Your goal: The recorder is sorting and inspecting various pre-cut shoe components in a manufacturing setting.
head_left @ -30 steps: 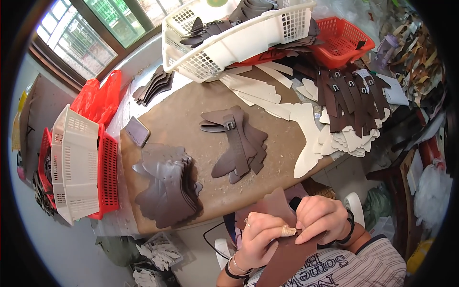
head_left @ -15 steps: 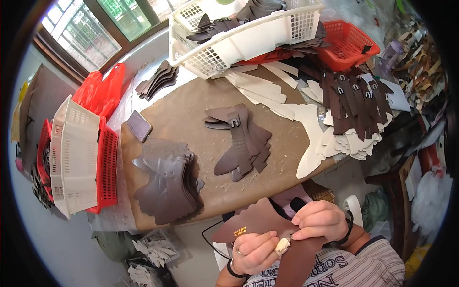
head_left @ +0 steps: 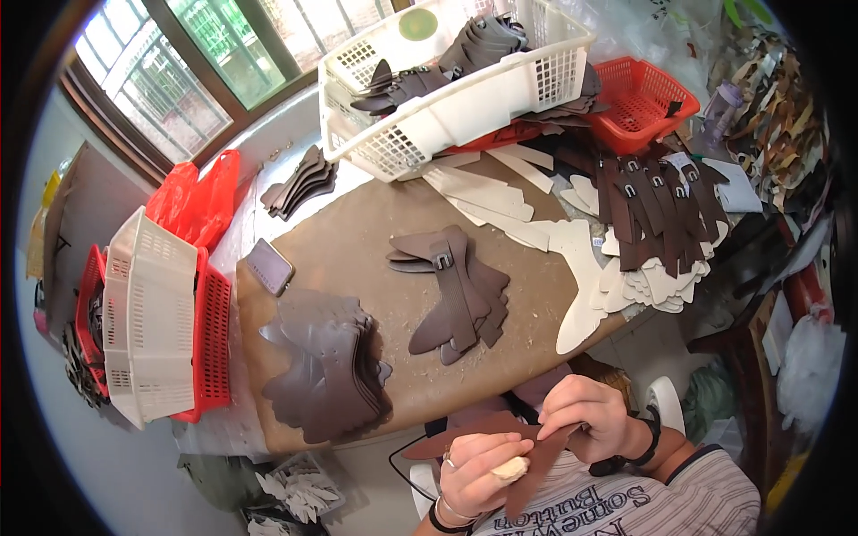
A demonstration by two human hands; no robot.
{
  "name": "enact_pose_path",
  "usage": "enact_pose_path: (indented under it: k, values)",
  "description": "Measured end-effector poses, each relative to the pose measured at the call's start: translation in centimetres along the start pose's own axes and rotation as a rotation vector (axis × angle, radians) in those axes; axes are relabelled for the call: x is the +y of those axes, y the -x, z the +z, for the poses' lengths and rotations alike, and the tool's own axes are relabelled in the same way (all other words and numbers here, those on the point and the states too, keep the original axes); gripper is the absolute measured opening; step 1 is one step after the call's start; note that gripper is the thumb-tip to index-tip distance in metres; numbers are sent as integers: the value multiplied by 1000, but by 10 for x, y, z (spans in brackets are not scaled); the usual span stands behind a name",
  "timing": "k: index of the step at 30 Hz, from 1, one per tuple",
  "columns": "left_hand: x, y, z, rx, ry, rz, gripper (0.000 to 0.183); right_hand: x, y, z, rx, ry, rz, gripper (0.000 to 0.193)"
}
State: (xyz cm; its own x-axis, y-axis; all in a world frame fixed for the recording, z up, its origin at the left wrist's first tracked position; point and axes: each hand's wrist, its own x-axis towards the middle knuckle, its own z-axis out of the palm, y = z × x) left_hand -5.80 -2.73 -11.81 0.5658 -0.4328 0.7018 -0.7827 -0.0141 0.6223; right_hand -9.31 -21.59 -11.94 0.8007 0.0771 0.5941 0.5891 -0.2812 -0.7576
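A brown leather piece [head_left: 538, 466] is held in front of my chest, seen nearly edge-on. My left hand [head_left: 481, 466] is closed on its left part, and a small pale yellowish lump [head_left: 510, 469] sticks out by the fingers; its kind is unclear. With fingers pinched, my right hand [head_left: 585, 418] grips the leather's right edge, close beside the left fingertips. What lies between the fingertips is hidden. Ahead on the table rests a small pile of brown strapped pieces with a buckle [head_left: 460, 290]. To its left is a thick stack of dark brown cut pieces [head_left: 326, 371].
Brown covering [head_left: 357, 219] lies over the table. A white basket [head_left: 456, 94] of dark pieces and a red basket [head_left: 636, 103] stand at the back. Buckled straps [head_left: 657, 210] lie on pale cut-outs [head_left: 572, 295] at right. Stacked baskets [head_left: 147, 317] and a phone [head_left: 269, 267] are at left.
The leather has tipped so its printed face no longer shows. My right hand has moved slightly left, and both hands are nearer each other. The whole scene sits a little lower in view.
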Motion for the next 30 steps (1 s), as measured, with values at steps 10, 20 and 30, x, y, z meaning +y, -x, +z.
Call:
enact_pose_path:
  k: [10,20,30]
  values:
    - [-82,-44,19,316,267,-752,68,73,-49,-68,275,548,285,31]
    - [-102,-18,-67,404,-1038,-649,74,187,-64,-219,348,1253,778,35]
    - [-98,6,-89,455,-1048,-718,36,117,-49,-196,538,621,437,15]
